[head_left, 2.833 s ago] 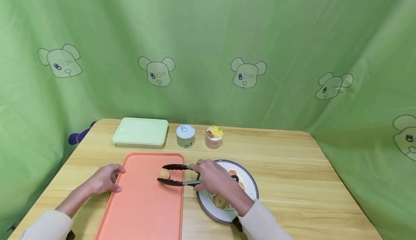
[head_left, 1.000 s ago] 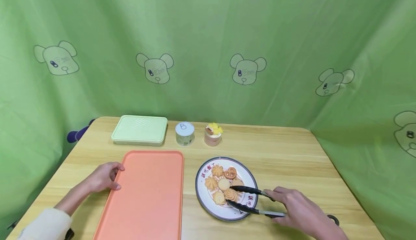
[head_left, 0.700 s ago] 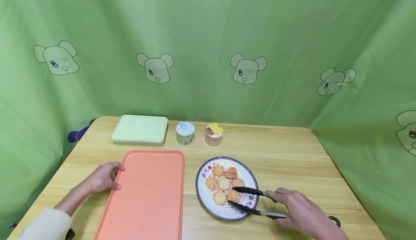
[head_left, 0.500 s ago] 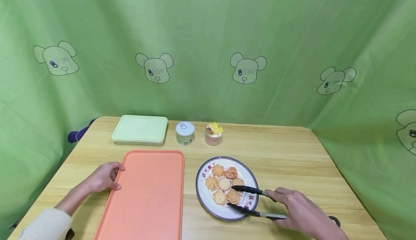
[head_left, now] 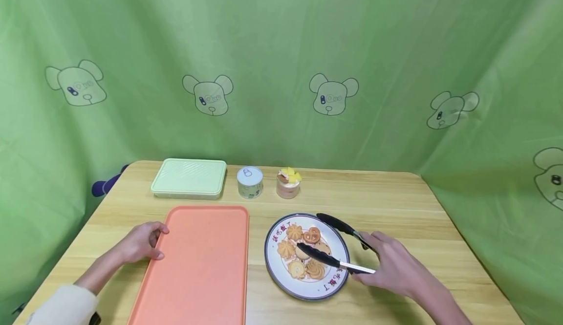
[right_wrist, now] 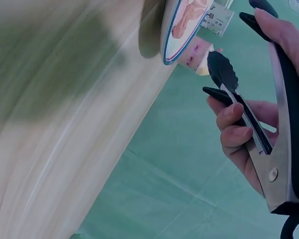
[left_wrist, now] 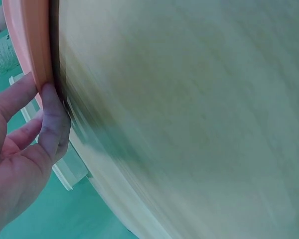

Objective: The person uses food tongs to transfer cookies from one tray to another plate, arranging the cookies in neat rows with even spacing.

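My left hand (head_left: 142, 242) holds the left rim of a flat coral-pink tray (head_left: 202, 266); in the left wrist view the fingers (left_wrist: 55, 124) meet at its edge. My right hand (head_left: 389, 264) grips black-tipped metal tongs (head_left: 352, 266), their jaws spread wide with nothing between them. One tong arm overlaps the cookies in the head view, the other the right rim of a white, dark-edged plate (head_left: 281, 283). Several cookies (head_left: 315, 269) lie on that plate: flower-shaped, round, swirled, and a pretzel-shaped one. The right wrist view shows the fingers wrapped round the tongs' arms.
Along the back of the wooden table (head_left: 396, 207) stand a pale green lidded box (head_left: 190, 177), a can with a pull tab (head_left: 249, 183) and a small pink dessert cup (head_left: 288, 184) topped with yellow pieces. A green curtain (head_left: 272, 32) hangs behind.
The swirled cookie moved in the tongs from over the tray to the plate and was let go there. The tongs then lifted off and spread wider. The left hand stayed at the tray.
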A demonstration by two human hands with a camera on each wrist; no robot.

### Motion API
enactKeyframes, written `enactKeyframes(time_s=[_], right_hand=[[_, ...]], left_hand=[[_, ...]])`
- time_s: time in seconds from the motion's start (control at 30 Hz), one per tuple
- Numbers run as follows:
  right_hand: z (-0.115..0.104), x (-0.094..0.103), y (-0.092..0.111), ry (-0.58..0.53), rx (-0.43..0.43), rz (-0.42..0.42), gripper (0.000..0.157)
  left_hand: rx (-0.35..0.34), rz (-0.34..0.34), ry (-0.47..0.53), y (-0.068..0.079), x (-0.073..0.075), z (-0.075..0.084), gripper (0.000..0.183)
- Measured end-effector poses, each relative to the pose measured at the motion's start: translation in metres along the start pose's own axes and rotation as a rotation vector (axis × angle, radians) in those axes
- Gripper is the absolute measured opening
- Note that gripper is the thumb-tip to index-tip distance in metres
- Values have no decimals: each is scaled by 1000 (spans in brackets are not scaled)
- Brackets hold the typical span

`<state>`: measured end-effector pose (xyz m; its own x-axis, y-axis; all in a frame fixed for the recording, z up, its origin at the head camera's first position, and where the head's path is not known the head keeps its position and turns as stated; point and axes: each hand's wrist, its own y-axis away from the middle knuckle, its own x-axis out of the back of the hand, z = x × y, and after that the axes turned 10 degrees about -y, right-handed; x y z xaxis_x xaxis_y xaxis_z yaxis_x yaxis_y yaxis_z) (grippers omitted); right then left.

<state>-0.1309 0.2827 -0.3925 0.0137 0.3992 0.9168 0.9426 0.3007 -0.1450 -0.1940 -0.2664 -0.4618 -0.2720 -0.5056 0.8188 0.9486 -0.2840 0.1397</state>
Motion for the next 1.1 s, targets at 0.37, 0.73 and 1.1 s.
enactKeyframes(time_s=[0.37, 0.73, 1.1], right_hand=[[6, -13, -21, 44, -134, 91, 102], [28, -22, -39, 95, -355, 95, 110], [49, -25, -48, 102, -436, -12, 120]], left_hand=[[-7, 3, 21, 0, -1, -1, 52], [-7, 2, 11, 0, 0, 1, 51], [-9, 5, 17, -1, -1, -2, 52]])
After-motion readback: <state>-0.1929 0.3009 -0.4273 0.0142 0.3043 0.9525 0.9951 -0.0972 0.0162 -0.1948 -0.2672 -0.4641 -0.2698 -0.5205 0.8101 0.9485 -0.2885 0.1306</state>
